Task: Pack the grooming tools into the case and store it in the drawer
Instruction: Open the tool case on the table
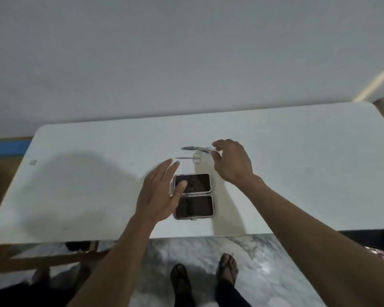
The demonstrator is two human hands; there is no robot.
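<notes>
Tools for grooming lay on the desk beyond the open case: small scissors nearest it, and a longer folding tool just behind, both thin bare metal.

The right hand hovered just right of them, its grip open and empty, thumb and fingers curled toward the end of the folding tool without visibly touching it. The left hand was spread flat and empty too, its thumb over the left of the case's far half; whether it pressed there could not be told.

Both tools looked light, stiff and slick, lying flat against a hard top, so they would likely slide rather than lift under a fingertip push. The scissors seemed best pinched at the finger loops, the folding tool across its thicker middle. The case looked rigid and light, with dark lining in both halves and a small clasp on the near edge; closed, it should be easily held by its long sides.

No drawer was in view.
</notes>
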